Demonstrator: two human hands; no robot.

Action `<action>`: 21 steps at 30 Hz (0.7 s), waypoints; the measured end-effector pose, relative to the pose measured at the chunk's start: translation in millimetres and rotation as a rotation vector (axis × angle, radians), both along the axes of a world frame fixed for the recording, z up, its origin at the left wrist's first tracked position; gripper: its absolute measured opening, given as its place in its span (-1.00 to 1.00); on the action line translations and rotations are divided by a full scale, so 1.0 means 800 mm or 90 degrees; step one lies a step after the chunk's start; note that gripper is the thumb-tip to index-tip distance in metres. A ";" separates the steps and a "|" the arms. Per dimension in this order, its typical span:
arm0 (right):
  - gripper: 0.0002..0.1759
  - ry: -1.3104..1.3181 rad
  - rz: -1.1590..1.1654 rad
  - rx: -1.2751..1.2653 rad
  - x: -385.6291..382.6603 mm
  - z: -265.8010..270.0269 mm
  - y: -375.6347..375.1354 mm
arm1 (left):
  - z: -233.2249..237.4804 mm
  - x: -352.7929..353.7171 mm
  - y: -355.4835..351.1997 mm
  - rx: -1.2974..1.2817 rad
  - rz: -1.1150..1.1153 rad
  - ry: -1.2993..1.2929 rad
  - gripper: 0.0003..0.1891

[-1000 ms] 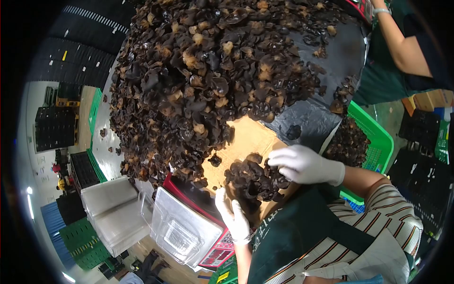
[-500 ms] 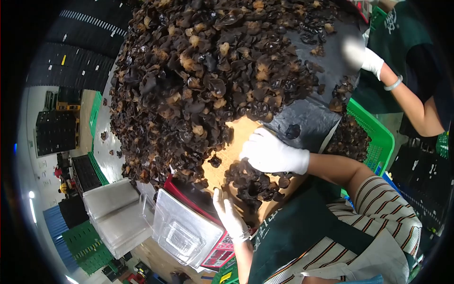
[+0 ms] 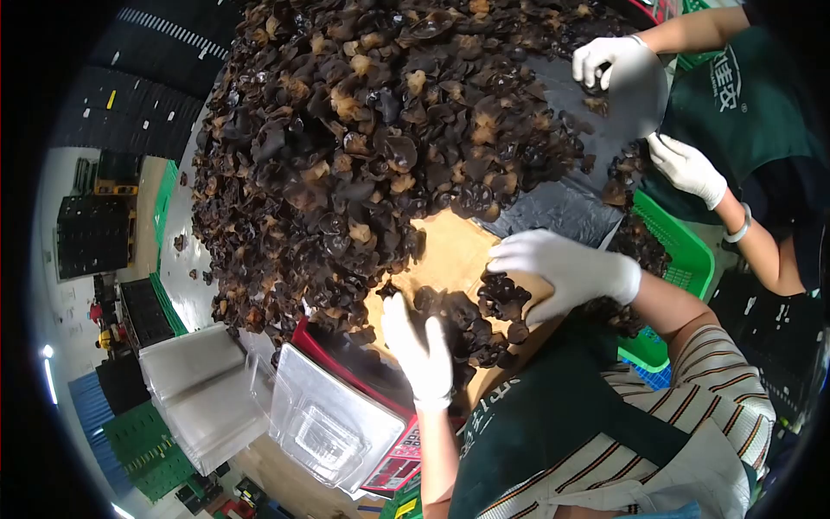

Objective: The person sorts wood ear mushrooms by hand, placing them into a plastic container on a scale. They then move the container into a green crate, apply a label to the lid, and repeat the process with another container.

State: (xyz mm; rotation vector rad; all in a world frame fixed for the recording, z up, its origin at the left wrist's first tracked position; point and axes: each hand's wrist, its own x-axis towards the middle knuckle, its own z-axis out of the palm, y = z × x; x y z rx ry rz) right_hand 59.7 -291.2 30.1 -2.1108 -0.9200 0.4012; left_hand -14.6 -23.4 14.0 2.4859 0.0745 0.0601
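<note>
A small heap of dark wood ear mushrooms lies on a tan board between my two white-gloved hands. My left hand is open at the heap's left side, thumb and fingers apart. Over its right side, my right hand is open and curved, fingers stretched above a mushroom clump and thumb below it. Behind the board rises a large pile of wood ear mushrooms. Black plastic sheeting shows beside my right hand.
A red scale with a clear plastic tray on it stands left of my left hand, near stacked clear containers. At right is a green basket with mushrooms. Another person's gloved hands work across the sheeting.
My right hand has moved right and opened out from the heap. My left hand has moved up beside it, thumb spread. The other person's second hand has come into view.
</note>
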 end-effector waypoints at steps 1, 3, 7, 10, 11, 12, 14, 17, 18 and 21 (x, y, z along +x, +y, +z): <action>0.00 -0.070 0.036 0.029 -0.006 -0.016 0.012 | -0.007 0.007 -0.003 0.086 -0.045 -0.042 -0.46; 0.04 -0.147 0.081 -0.025 -0.027 -0.022 0.029 | -0.008 0.013 -0.001 0.163 -0.181 0.022 -0.50; 0.02 -0.101 0.096 0.048 -0.056 -0.035 0.043 | 0.010 -0.018 0.002 0.101 -0.232 0.040 -0.38; 0.02 -0.106 0.082 0.047 -0.060 -0.040 0.042 | 0.023 -0.049 0.004 0.097 -0.261 0.096 -0.20; 0.02 -0.115 0.084 0.045 -0.060 -0.042 0.042 | 0.023 -0.061 0.001 0.105 -0.252 0.114 -0.15; 0.06 -0.143 0.098 0.084 -0.062 -0.052 0.046 | 0.019 -0.072 -0.002 0.087 -0.235 0.104 -0.11; -0.12 -0.197 0.122 0.098 -0.063 -0.052 0.055 | 0.006 -0.086 -0.009 0.069 -0.172 0.087 -0.12; -0.25 -0.233 0.131 0.143 -0.070 -0.062 0.080 | -0.010 -0.096 -0.013 -0.049 -0.094 0.089 -0.20; -0.26 -0.223 0.135 0.149 -0.071 -0.063 0.088 | -0.037 -0.104 -0.003 -0.138 -0.074 0.111 -0.23; -0.17 -0.221 0.094 0.117 -0.068 -0.067 0.114 | -0.038 -0.098 -0.011 -0.439 0.068 0.088 -0.38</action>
